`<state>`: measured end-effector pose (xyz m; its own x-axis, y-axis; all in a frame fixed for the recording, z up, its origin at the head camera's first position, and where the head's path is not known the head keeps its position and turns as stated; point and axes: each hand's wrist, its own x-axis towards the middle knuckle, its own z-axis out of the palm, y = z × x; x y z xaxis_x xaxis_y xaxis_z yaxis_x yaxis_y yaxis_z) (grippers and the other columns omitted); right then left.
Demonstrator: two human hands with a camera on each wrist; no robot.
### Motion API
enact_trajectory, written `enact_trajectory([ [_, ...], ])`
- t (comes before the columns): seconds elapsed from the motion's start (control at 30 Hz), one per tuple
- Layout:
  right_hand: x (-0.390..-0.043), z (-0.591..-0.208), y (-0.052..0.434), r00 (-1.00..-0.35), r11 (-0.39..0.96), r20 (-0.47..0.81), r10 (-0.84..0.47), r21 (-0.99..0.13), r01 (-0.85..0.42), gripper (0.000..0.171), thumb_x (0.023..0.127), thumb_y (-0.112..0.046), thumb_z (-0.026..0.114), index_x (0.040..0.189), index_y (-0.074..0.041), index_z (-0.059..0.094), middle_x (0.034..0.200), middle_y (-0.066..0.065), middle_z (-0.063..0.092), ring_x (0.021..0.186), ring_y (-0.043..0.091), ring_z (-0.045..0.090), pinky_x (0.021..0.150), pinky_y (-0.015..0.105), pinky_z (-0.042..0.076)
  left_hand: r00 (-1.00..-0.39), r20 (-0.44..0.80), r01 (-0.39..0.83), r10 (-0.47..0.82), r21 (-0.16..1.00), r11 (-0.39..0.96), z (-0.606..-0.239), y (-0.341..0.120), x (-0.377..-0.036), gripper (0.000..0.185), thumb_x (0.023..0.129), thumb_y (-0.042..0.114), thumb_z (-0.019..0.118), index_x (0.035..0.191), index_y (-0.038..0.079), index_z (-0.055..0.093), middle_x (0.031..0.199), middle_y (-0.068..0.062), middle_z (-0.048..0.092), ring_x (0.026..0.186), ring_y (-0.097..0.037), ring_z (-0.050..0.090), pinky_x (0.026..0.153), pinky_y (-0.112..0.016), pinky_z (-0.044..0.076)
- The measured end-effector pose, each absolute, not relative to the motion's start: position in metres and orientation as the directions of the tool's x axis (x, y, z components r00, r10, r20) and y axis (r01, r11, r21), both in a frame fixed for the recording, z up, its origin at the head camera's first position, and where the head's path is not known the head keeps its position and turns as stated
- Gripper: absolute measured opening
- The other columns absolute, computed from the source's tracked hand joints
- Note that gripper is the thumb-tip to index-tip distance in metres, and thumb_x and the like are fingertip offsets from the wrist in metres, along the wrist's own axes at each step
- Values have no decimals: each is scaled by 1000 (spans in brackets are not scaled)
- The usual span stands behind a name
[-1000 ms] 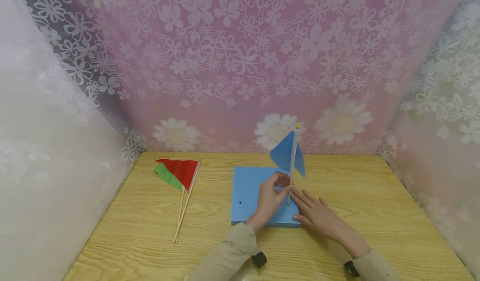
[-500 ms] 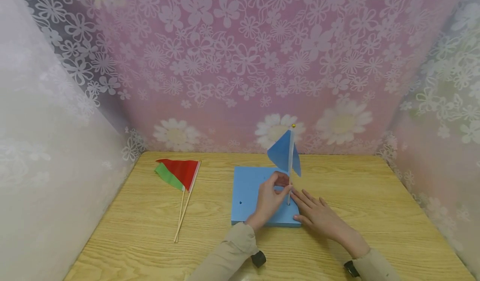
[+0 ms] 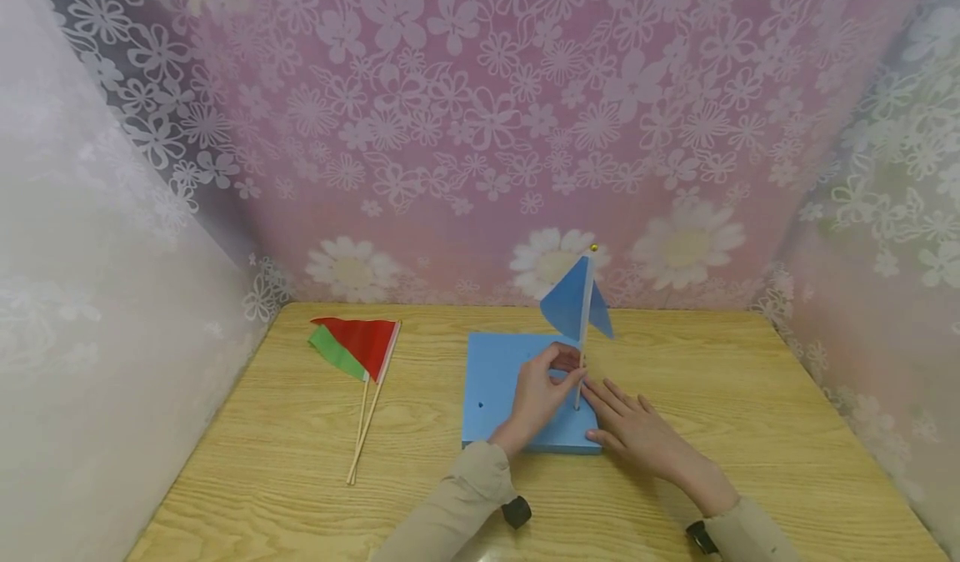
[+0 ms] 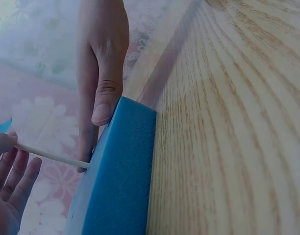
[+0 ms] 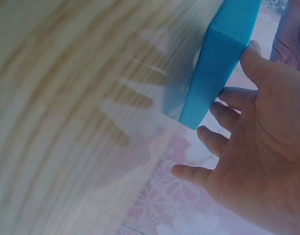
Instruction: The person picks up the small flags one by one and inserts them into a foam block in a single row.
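Left hand (image 3: pixel 542 395) pinched the blue flag (image 3: pixel 573 303) stick near its foot, stick near-vertical with its tip in the blue foam block's (image 3: pixel 502 378) right side on the worktop (image 3: pixel 750 395), right hand (image 3: pixel 637 433) flat, fingers straight, steadying that edge.

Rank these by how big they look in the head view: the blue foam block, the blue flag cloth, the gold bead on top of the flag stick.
1. blue foam block
2. blue flag cloth
3. gold bead, by far the smallest
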<state>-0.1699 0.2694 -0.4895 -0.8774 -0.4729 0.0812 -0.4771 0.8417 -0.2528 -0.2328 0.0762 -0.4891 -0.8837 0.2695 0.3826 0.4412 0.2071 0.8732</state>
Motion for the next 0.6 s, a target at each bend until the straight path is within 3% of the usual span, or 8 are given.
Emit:
enact_trajectory([
  [0.6, -170, -491, 268, -877, 842, 98, -470, -248, -479, 64, 102, -37, 60, 154, -4, 41, 159, 19, 39, 144, 45, 36, 103, 78, 32, -878, 393, 453, 274, 867, 207, -487, 68, -235, 29, 97, 32, 70, 120, 16, 72, 110, 5, 74, 99, -3, 68, 78, -18, 57],
])
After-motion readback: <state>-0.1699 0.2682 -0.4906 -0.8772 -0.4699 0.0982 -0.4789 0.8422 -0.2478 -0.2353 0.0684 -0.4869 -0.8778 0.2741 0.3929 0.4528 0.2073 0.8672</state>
